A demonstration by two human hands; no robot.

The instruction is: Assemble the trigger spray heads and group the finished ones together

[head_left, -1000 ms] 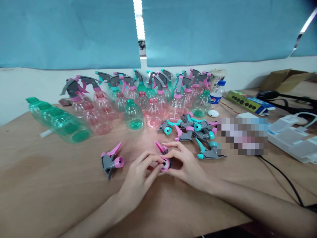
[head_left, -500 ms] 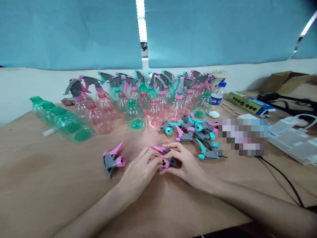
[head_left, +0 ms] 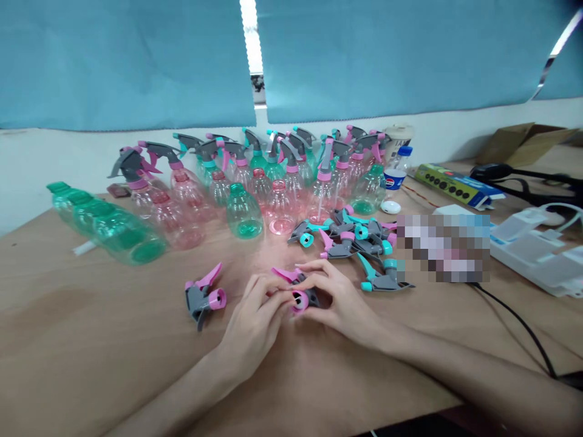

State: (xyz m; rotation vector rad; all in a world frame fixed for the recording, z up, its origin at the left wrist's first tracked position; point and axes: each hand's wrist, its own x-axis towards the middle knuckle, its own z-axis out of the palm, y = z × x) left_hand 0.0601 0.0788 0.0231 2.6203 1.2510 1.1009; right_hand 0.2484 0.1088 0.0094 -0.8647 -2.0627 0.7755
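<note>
My right hand (head_left: 339, 300) grips a grey and pink trigger spray head (head_left: 300, 301) just above the table, its pink collar turned towards me. At that collar, the fingers of my left hand (head_left: 259, 318) are pinched together. A small white piece (head_left: 298, 300) shows inside the collar by the left fingertips; whether they hold it is hidden. Left of my hands lies another grey and pink spray head (head_left: 204, 297). Just beyond my right hand is a pile of grey spray heads (head_left: 341, 246) with pink or turquoise parts.
Rows of pink and green bottles (head_left: 246, 215) stand at the back, many with spray heads on. Green bottles (head_left: 109, 224) line the left. Rightward are a round white lid (head_left: 390, 207), a drink bottle (head_left: 401, 167), a boxed item (head_left: 458, 187), a clear plastic organiser (head_left: 537, 255) and a black cable (head_left: 514, 321).
The white piece now shows inside the pink collar, where the opening looked dark before. My left fingertips have shifted slightly at the collar. The whole view has moved a little.
</note>
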